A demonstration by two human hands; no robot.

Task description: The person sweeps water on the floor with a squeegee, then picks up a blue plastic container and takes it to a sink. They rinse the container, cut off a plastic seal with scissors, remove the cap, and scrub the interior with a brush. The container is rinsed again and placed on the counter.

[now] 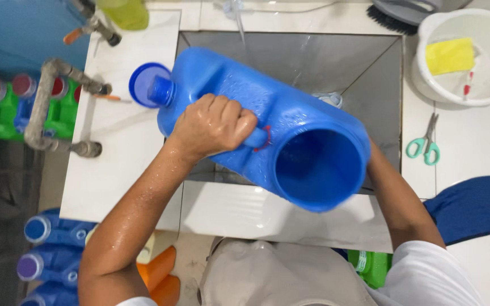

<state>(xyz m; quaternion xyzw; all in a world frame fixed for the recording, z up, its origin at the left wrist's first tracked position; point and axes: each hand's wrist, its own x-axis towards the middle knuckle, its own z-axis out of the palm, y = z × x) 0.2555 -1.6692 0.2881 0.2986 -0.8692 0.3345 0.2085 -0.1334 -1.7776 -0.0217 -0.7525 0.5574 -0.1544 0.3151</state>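
A large wet blue plastic jug [290, 113] lies on its side over a steel sink [370, 73], its round base toward me and its capped neck [160, 89] pointing left. My left hand [211, 124] grips the jug's built-in handle from above. My right hand is hidden behind the jug's base; only my right forearm [398, 198] shows, reaching under the jug. A round blue lid [142, 84] sits on the counter right by the neck.
A white bucket [486, 90] with a yellow sponge stands at the right. Green-handled scissors [425, 144] lie on the white tiled counter. A blue cloth [474, 207] is at the right edge. Pipes and a tap run at the left. Coloured bottles stand on the floor.
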